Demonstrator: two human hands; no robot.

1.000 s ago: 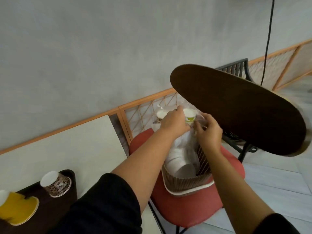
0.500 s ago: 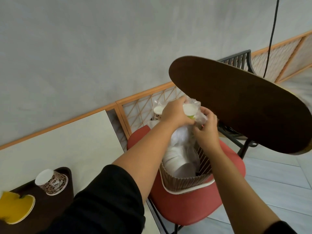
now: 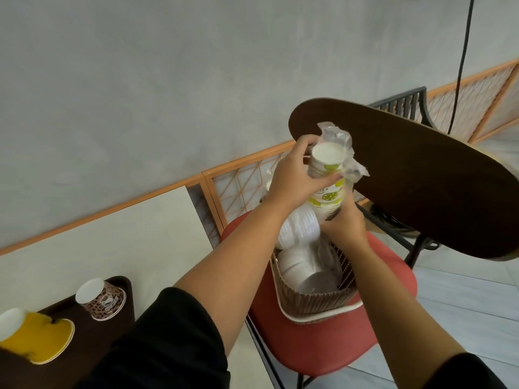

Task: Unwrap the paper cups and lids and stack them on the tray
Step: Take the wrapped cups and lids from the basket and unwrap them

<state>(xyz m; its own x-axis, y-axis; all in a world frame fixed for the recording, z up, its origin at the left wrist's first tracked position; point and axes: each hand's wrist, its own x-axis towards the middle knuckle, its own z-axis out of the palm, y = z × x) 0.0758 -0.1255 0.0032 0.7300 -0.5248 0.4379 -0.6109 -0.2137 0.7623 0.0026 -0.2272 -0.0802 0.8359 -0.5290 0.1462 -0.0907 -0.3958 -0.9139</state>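
A stack of white paper cups with green prints (image 3: 327,175) is held above a brown ribbed basket (image 3: 314,304). Clear plastic wrap (image 3: 341,148) bunches around the stack's top. My left hand (image 3: 295,178) grips the upper part of the stack, fingers curled round it. My right hand (image 3: 344,224) holds the stack's lower end from below. Wrapped white lids (image 3: 299,234) lean inside the basket. At the lower left a dark tray (image 3: 123,284) carries an upturned patterned cup (image 3: 101,299) and a yellow cup (image 3: 33,336).
The basket stands on a red chair seat (image 3: 323,349). A dark round tabletop (image 3: 421,186) juts out just right of my hands. Behind are a grey wall, an orange lattice panel (image 3: 241,189), a black metal chair back (image 3: 404,102) and a hanging black cable (image 3: 463,63).
Both hands have lifted the wrapped cup stack higher out of the basket. The plastic wrap is now pushed back off the top cup, and my right hand has shifted under the stack.
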